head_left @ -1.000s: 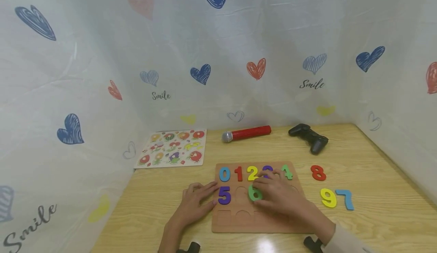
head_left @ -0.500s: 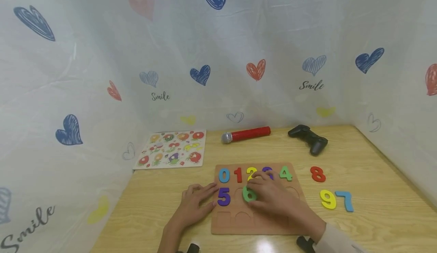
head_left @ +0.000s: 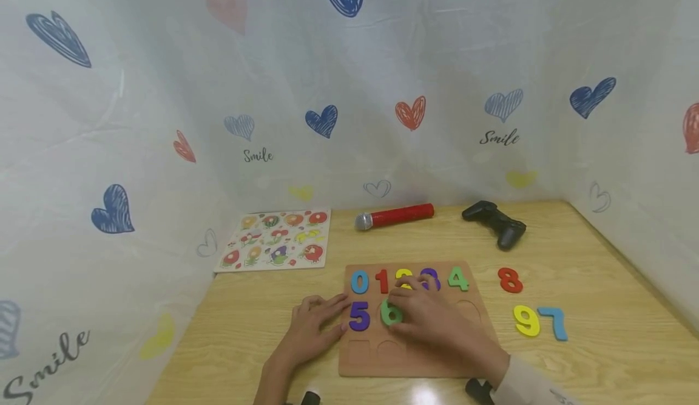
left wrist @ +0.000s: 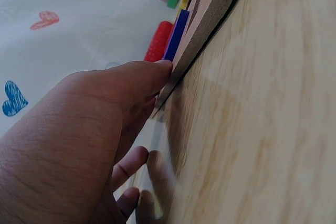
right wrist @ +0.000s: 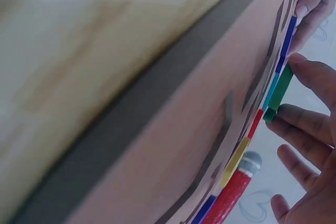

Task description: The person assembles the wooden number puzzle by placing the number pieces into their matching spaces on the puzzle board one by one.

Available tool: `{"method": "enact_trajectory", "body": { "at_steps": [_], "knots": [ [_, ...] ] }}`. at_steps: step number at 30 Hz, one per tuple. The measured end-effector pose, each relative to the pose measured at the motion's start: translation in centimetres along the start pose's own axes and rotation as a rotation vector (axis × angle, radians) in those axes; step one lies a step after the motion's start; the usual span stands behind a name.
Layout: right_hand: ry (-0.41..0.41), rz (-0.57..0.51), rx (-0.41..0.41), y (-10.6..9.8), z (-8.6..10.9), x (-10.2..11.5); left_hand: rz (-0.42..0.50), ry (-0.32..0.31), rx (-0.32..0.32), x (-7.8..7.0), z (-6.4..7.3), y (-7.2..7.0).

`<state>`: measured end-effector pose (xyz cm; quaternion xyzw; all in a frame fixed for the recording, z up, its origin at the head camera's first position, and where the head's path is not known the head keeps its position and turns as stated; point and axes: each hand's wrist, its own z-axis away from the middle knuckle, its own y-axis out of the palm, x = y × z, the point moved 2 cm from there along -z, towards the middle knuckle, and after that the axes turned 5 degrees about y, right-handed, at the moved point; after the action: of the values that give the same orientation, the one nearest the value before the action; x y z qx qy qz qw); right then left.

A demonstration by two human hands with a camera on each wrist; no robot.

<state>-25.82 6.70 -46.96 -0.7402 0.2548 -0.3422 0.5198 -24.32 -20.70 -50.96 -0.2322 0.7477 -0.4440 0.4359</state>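
Observation:
A green number 6 piece (head_left: 386,315) is pinched between the thumb and fingers of my right hand (head_left: 431,315), over the second-row slot just right of the purple 5 (head_left: 359,316). In the right wrist view the green piece (right wrist: 280,92) stands slightly tilted above the board's face. My left hand (head_left: 315,327) touches the left edge of the brown number puzzle board (head_left: 367,368) with extended fingers; its thumb (left wrist: 149,74) meets that edge in the left wrist view. The blue 0, red 1, yellow 2, purple 3 and green 4 (head_left: 458,279) lie in the top row, some partly covered by my right hand.
Right of the board lie a red 8 (head_left: 510,280), a yellow 9 (head_left: 526,321) and a blue 7 (head_left: 554,323). Behind are a red microphone (head_left: 401,214), a black game controller (head_left: 496,224) and a fruit puzzle board (head_left: 262,263). A heart-print curtain (head_left: 459,156) surrounds the table.
My right hand has moved left across the board with the green 6, bringing it closer to the purple 5. The left hand has stayed at the board's edge.

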Motion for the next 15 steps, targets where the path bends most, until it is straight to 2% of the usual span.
{"method": "enact_trajectory", "body": {
  "at_steps": [3, 10, 15],
  "knots": [
    [-0.014, 0.03, -0.021, 0.11, -0.27, 0.31, 0.008, -0.003, -0.003, -0.03, -0.05, 0.0],
    [-0.002, 0.05, 0.005, 0.46, -0.53, 0.52, 0.01, -0.001, -0.016, -0.1, -0.07, -0.04],
    [-0.012, 0.063, -0.01, 0.64, -0.57, 0.58, 0.015, -0.005, -0.013, -0.27, 0.01, -0.1]
  ]
}}
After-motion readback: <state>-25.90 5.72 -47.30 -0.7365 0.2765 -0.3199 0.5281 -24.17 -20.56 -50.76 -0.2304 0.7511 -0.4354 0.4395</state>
